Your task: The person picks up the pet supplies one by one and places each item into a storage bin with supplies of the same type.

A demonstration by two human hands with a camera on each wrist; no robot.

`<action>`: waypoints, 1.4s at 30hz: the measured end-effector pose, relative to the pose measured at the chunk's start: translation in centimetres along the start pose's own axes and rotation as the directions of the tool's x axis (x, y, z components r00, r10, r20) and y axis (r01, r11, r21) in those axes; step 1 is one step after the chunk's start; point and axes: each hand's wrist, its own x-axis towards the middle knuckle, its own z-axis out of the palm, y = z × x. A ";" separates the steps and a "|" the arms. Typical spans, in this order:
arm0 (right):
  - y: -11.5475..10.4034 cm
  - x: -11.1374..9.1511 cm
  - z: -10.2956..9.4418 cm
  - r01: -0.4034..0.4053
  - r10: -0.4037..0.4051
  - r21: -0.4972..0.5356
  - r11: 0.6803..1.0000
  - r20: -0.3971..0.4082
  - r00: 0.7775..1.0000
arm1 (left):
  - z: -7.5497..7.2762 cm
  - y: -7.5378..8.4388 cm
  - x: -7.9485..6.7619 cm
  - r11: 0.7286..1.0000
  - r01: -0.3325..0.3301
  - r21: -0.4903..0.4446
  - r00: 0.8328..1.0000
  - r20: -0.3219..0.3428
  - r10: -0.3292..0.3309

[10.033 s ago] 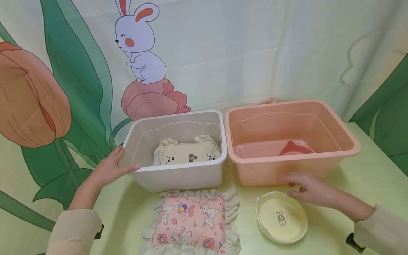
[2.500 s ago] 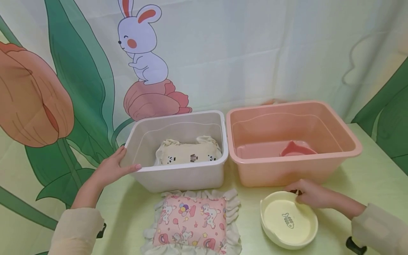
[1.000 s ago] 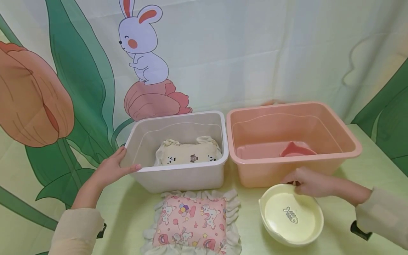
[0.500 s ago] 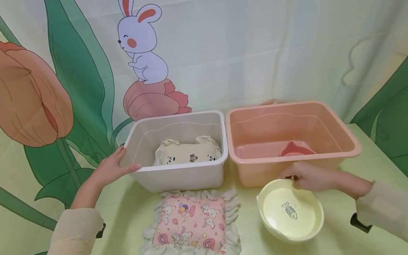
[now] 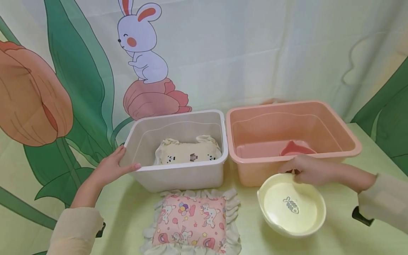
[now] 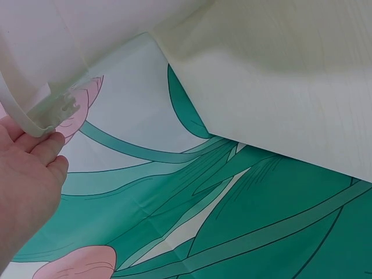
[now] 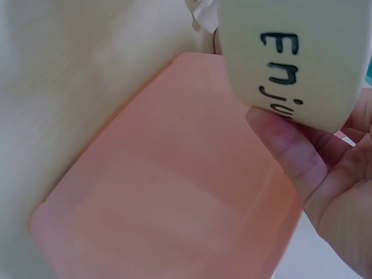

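My right hand (image 5: 307,170) pinches the far rim of a pale yellow bowl (image 5: 294,207) with a fishbone drawn inside. The bowl is raised above the table and tilted, in front of the pink tub (image 5: 274,173). In the right wrist view, dark lettering marks the outside of the bowl (image 7: 290,64), and the thumb (image 7: 290,145) presses against that side. My left hand (image 5: 109,168) rests on the front left corner of the white tub (image 5: 178,177), thumb along the front rim, fingers at the left side. In the left wrist view its fingertips (image 6: 49,145) touch the rim.
A cream pillow (image 5: 188,152) with animal prints lies inside the white tub. Part of a pink dish (image 5: 296,148) shows inside the pink tub. A pink frilled pillow (image 5: 192,221) lies on the light green table (image 5: 248,233). A printed curtain (image 5: 223,53) hangs behind.
Ten seconds ago the bowl sat on the table with the right hand beside it. The right hand has since gripped it and raised it upward toward the pink tub. The left hand stays put.
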 end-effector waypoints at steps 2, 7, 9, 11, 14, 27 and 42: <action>-0.1 0.1 -0.2 -0.018 0.018 -0.007 1.000 0.003 1.000 | 0.0 0.0 0.0 1.000 0.001 0.000 1.000 -0.001 -0.001; -0.4 0.2 -0.6 -0.071 0.071 -0.037 0.997 0.007 0.997 | -0.1 0.0 0.1 1.000 0.002 -0.005 1.000 -0.001 -0.002; -0.5 0.2 -0.8 -0.079 0.080 -0.045 0.996 0.006 0.997 | 0.0 0.0 0.2 1.000 0.001 -0.005 1.000 -0.001 -0.001; -0.6 0.2 -0.9 -0.069 0.070 -0.048 0.996 0.004 0.998 | 0.0 0.1 0.2 1.000 0.003 -0.005 1.000 0.000 -0.003; -0.7 0.2 -0.9 -0.045 0.045 -0.044 0.998 0.005 0.999 | 0.0 0.1 0.1 1.000 0.008 -0.009 1.000 0.002 -0.008; -1.8 0.3 -1.8 -0.076 0.077 -0.062 0.995 0.017 0.997 | -0.1 0.2 -0.1 1.000 0.011 -0.018 1.000 0.003 -0.011; -2.5 0.3 -2.6 -0.162 0.164 -0.079 0.984 0.007 0.987 | 0.0 0.1 -0.1 1.000 0.010 -0.022 1.000 0.002 -0.010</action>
